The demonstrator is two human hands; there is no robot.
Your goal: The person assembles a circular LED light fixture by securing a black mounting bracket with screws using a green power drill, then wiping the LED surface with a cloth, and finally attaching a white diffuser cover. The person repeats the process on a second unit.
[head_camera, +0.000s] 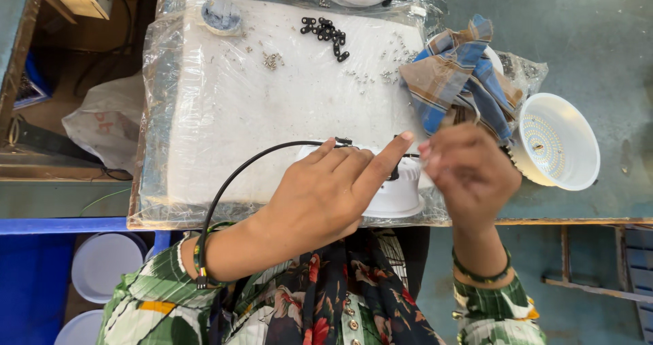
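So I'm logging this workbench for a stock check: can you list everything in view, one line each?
Lamp housing: one, white, under both hands at the pad's near edge.
Cable: one, black, arcing from the housing to the left wrist.
LED lamp shell: one, white, open side up, right of the pad.
Checked cloth: one, blue and brown, upper right.
Black clips: a small pile, on the pad's far side.
Screws: many, silver, scattered.
Foam pad: one, white, plastic-wrapped.
Left hand: on the housing.
Right hand: beside it, fingers curled.

Bright even daylight, soft faint shadows, glare on plastic wrap (163, 66), sharp focus
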